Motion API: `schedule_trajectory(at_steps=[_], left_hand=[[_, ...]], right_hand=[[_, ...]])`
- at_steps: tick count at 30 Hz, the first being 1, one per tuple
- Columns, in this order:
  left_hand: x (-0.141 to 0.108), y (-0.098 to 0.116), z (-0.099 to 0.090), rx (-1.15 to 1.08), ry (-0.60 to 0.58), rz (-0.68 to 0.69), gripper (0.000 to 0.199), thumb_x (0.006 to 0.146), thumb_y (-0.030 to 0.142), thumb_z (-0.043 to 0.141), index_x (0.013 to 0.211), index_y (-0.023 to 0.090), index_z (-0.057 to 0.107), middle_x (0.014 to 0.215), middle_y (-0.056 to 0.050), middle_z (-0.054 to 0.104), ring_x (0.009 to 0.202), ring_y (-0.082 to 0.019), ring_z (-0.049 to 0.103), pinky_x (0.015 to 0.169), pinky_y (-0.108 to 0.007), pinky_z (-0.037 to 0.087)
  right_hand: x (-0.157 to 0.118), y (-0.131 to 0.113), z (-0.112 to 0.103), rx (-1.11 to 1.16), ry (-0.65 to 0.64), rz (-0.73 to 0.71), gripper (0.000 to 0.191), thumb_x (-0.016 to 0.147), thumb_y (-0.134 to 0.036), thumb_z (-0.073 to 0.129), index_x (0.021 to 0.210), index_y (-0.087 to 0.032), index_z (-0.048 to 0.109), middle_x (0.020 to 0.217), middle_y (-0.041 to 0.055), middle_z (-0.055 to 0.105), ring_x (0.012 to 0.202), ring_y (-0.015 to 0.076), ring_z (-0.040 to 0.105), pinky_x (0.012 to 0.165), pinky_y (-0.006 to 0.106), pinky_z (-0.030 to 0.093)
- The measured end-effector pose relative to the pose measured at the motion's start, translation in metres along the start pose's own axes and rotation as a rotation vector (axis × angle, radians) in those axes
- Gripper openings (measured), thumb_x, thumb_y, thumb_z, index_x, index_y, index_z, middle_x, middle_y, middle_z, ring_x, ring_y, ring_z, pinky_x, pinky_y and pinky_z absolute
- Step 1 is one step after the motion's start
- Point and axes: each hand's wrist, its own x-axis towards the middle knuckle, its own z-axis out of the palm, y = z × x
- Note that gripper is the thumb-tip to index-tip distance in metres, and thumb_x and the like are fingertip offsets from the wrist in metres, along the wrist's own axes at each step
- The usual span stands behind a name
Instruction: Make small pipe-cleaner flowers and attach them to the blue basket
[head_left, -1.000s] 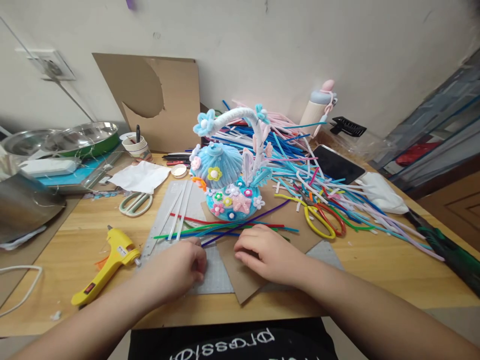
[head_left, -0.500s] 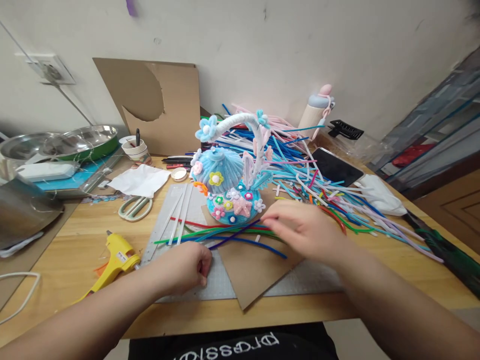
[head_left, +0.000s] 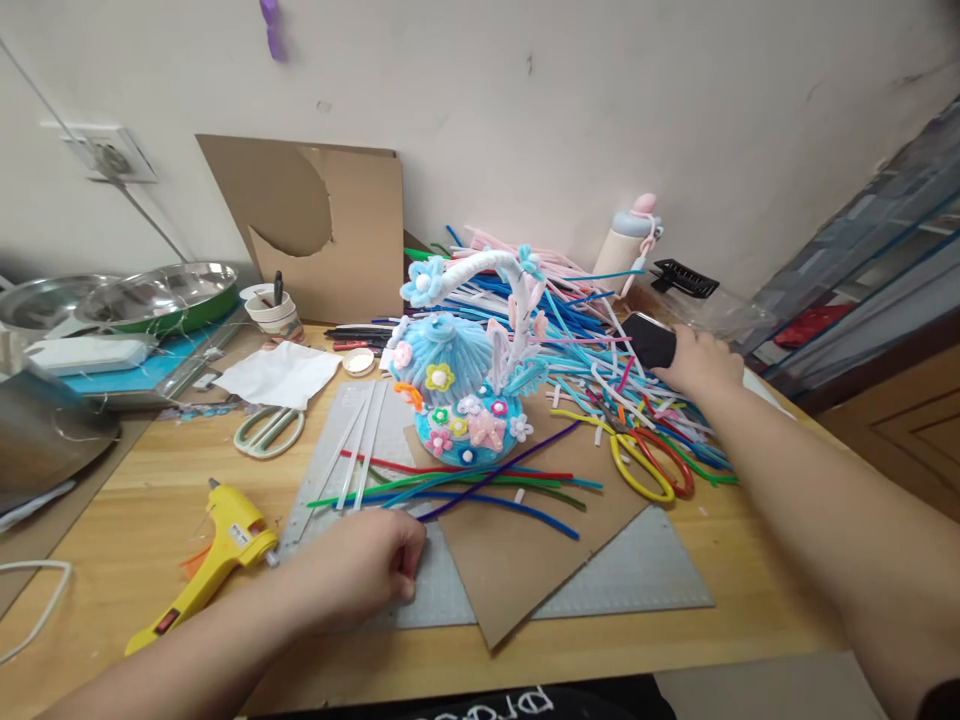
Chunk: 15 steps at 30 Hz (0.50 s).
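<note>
My left hand (head_left: 382, 560) rests on the grey cutting mat (head_left: 630, 570) with its fingers curled in; nothing shows in them. Just beyond its knuckles lie several pipe cleaners, a purple one (head_left: 510, 468) crossing the others. At the right, my right hand (head_left: 701, 360) reaches over a dark smartphone (head_left: 651, 340), thumb and fingers around its near part, which they hide. Between the hands, on a cardboard sheet (head_left: 510, 585), stands a blue fuzzy basket-like craft (head_left: 454, 355) with a white arched handle and small flowers.
Scissors with yellow and orange handles (head_left: 649, 487) lie right of the cardboard. A heap of pipe cleaners (head_left: 570, 300) spreads behind the craft. At the left are a yellow glue gun (head_left: 232, 535), pale-handled scissors (head_left: 270, 432) and a paper cup (head_left: 272, 312). A bottle (head_left: 624, 245) stands by the wall.
My right hand has moved from the pipe cleaners to the smartphone, far right, uncovering the yellow and orange scissors. My left hand has stayed curled on the mat. The view has shifted slightly.
</note>
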Motion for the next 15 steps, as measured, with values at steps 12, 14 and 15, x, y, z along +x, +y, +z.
schedule_trajectory(at_steps=[12,14,15], left_hand=[[-0.002,0.0,0.0,-0.002,0.003,0.025,0.005,0.066,0.024,0.065,0.068,0.022,0.061,0.073,0.003,0.065,0.071,-0.017,0.057,0.056,-0.026,0.03],[-0.002,0.0,0.0,-0.008,0.003,0.029,0.005,0.066,0.023,0.064,0.067,0.022,0.06,0.073,0.003,0.065,0.07,-0.016,0.056,0.056,-0.025,0.03],[-0.003,0.0,0.0,-0.01,0.002,0.026,0.004,0.066,0.023,0.064,0.067,0.022,0.06,0.073,0.003,0.065,0.07,-0.016,0.056,0.055,-0.025,0.03]], right_hand=[[0.012,-0.002,0.006,0.14,-0.032,0.044,0.07,0.071,-0.039,0.069,0.131,-0.021,0.039,0.128,0.0251,0.048,0.112,0.0375,0.047,0.078,0.046,0.035],[0.016,0.002,0.007,0.175,-0.043,0.021,0.07,0.072,-0.041,0.069,0.132,-0.019,0.039,0.129,0.0258,0.048,0.112,0.0376,0.048,0.08,0.046,0.036],[0.019,0.005,0.008,0.198,-0.055,0.006,0.069,0.074,-0.041,0.068,0.132,-0.018,0.04,0.128,0.0254,0.05,0.111,0.0364,0.05,0.08,0.045,0.038]])
